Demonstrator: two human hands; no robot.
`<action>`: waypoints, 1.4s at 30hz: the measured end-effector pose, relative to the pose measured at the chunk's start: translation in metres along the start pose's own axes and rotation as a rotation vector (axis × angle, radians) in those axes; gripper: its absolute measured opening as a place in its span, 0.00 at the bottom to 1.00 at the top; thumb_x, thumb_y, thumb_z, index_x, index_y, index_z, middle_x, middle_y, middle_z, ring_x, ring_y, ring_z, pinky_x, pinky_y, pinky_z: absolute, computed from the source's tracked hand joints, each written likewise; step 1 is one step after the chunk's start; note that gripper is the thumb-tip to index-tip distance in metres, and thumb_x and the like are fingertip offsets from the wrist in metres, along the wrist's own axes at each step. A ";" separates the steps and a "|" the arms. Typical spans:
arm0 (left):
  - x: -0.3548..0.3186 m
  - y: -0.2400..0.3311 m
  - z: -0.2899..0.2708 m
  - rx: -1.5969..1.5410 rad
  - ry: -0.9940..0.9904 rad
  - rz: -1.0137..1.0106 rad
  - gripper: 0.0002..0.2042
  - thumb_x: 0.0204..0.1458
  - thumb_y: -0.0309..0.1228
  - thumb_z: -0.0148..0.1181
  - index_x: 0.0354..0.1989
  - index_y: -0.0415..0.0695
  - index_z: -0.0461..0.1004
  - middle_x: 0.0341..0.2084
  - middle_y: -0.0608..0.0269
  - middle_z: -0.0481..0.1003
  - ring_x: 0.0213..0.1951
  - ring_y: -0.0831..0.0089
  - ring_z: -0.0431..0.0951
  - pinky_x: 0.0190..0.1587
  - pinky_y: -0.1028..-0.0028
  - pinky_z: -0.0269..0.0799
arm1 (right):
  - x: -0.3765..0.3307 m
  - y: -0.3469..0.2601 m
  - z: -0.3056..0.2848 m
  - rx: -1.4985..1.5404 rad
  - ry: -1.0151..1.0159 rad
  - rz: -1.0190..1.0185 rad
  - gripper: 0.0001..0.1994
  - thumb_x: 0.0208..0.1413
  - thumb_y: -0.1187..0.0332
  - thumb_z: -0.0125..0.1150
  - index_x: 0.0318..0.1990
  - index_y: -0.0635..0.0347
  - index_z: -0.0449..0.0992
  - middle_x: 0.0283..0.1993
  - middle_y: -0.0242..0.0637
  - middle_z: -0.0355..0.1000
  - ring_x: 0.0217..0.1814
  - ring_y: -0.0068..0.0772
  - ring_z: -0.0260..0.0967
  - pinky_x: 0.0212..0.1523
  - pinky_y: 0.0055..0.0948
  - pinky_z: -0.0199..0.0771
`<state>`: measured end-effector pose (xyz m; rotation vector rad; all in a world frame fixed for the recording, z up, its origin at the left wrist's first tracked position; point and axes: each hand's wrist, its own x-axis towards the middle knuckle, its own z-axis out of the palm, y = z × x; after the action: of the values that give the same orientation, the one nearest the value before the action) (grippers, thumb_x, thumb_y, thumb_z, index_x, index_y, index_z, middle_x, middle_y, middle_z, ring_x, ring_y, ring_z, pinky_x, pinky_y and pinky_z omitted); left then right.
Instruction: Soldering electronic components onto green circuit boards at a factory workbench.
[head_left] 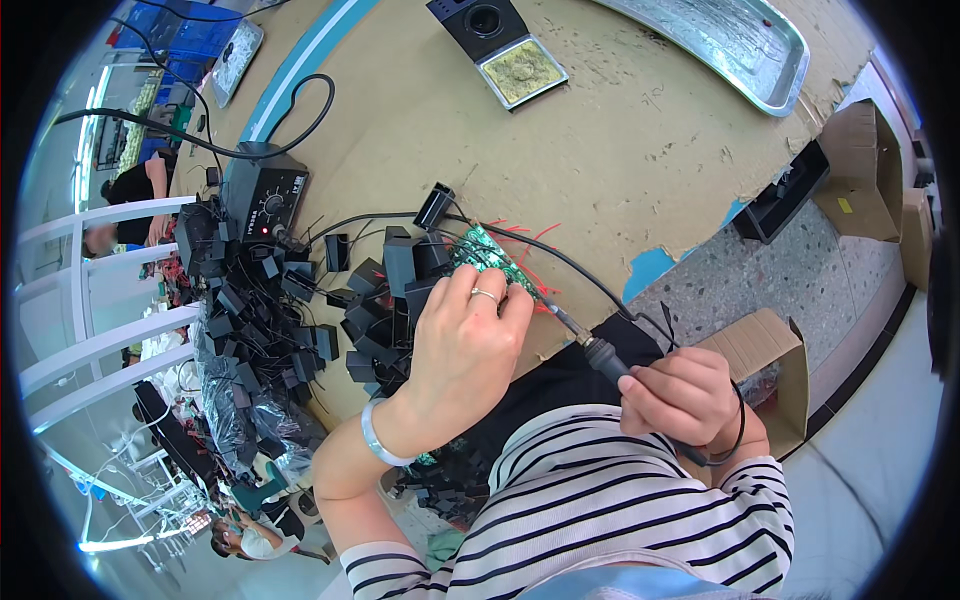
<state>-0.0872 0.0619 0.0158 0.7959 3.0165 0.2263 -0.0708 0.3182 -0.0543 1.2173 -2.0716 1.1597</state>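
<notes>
Across the middle of the view stretches a broad worktable (600, 150) with a scuffed tan top, and a person in a striped shirt (600, 490) sits at its near edge. At the far right corner of the table lies a long metal tray (720, 45). On the left side is a large jumbled heap of small black cases (240, 310) with thin wires, some of it spreading toward the middle. To the right, beyond the table's edge, stands an open cardboard box (862, 170). A black control box (265, 200) with a knob and a red light stands beside the heap.

The left hand (470, 335) has its fingers bent and close together at the near edge of the circuit board; its own back hides the thumb, so whether it grips the board cannot be told. The right hand (685, 395) is wrapped around the dark handle of a soldering iron (610, 365), whose tip points at the board's right end; contact is too small to tell. At the far side sits a black stand (480, 25) with a yellow pad. The green circuit board (478, 250) lies on the table just beyond the left hand, with thin red wires (540, 255) beside it. A ring (484, 293) circles one left finger.
</notes>
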 end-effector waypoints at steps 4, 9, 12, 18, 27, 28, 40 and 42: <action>0.005 0.001 -0.004 -0.030 -0.065 -0.076 0.10 0.45 0.23 0.68 0.38 0.38 0.80 0.30 0.59 0.71 0.35 0.60 0.72 0.41 0.63 0.71 | 0.001 0.000 0.000 -0.032 -0.021 -0.054 0.08 0.45 0.79 0.64 0.36 0.63 0.80 0.28 0.35 0.77 0.22 0.27 0.72 0.22 0.22 0.72; 0.005 0.001 -0.004 -0.024 -0.053 -0.058 0.08 0.44 0.22 0.64 0.33 0.38 0.77 0.29 0.57 0.71 0.36 0.60 0.72 0.40 0.64 0.70 | 0.002 0.001 -0.017 0.042 0.046 0.065 0.10 0.45 0.80 0.66 0.38 0.65 0.79 0.26 0.36 0.75 0.22 0.27 0.71 0.21 0.23 0.70; 0.005 0.002 -0.003 -0.016 -0.038 -0.033 0.06 0.42 0.21 0.61 0.30 0.38 0.75 0.28 0.56 0.70 0.35 0.60 0.71 0.38 0.65 0.68 | -0.005 -0.002 -0.022 0.053 0.120 0.175 0.13 0.43 0.81 0.64 0.40 0.65 0.80 0.28 0.36 0.76 0.23 0.30 0.73 0.22 0.26 0.71; 0.005 0.003 -0.004 0.005 -0.044 -0.035 0.06 0.42 0.20 0.61 0.31 0.38 0.76 0.28 0.56 0.70 0.36 0.59 0.71 0.38 0.64 0.69 | -0.007 -0.004 -0.022 0.016 0.141 0.257 0.15 0.42 0.81 0.64 0.41 0.63 0.80 0.30 0.34 0.77 0.24 0.31 0.73 0.22 0.26 0.71; 0.006 0.001 -0.007 -0.024 -0.033 -0.051 0.06 0.41 0.20 0.61 0.30 0.39 0.75 0.29 0.58 0.71 0.36 0.60 0.72 0.39 0.65 0.69 | -0.007 -0.002 -0.023 0.026 0.138 0.243 0.14 0.42 0.80 0.64 0.41 0.63 0.80 0.30 0.34 0.76 0.24 0.30 0.73 0.23 0.26 0.72; 0.005 0.001 -0.007 -0.020 -0.028 -0.047 0.07 0.42 0.20 0.61 0.31 0.39 0.75 0.29 0.58 0.70 0.36 0.60 0.72 0.39 0.65 0.69 | -0.006 -0.002 -0.022 0.027 0.139 0.242 0.14 0.42 0.80 0.64 0.41 0.63 0.80 0.30 0.34 0.76 0.24 0.30 0.73 0.23 0.26 0.72; 0.014 0.003 -0.015 0.242 -0.120 -0.177 0.46 0.33 0.44 0.80 0.61 0.30 0.67 0.58 0.46 0.67 0.63 0.46 0.64 0.63 0.53 0.62 | -0.005 0.000 -0.024 -0.005 0.151 0.238 0.13 0.45 0.80 0.65 0.42 0.63 0.79 0.29 0.36 0.76 0.23 0.33 0.73 0.23 0.28 0.71; 0.019 -0.003 -0.010 0.334 -0.167 -0.197 0.49 0.32 0.55 0.79 0.60 0.30 0.69 0.53 0.49 0.70 0.62 0.53 0.64 0.66 0.53 0.58 | -0.005 0.000 -0.026 -0.087 0.221 0.269 0.12 0.48 0.79 0.65 0.42 0.64 0.79 0.28 0.37 0.76 0.22 0.34 0.71 0.23 0.30 0.70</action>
<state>-0.1060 0.0676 0.0253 0.4922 2.9792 -0.3377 -0.0688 0.3429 -0.0438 0.7487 -2.1337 1.2449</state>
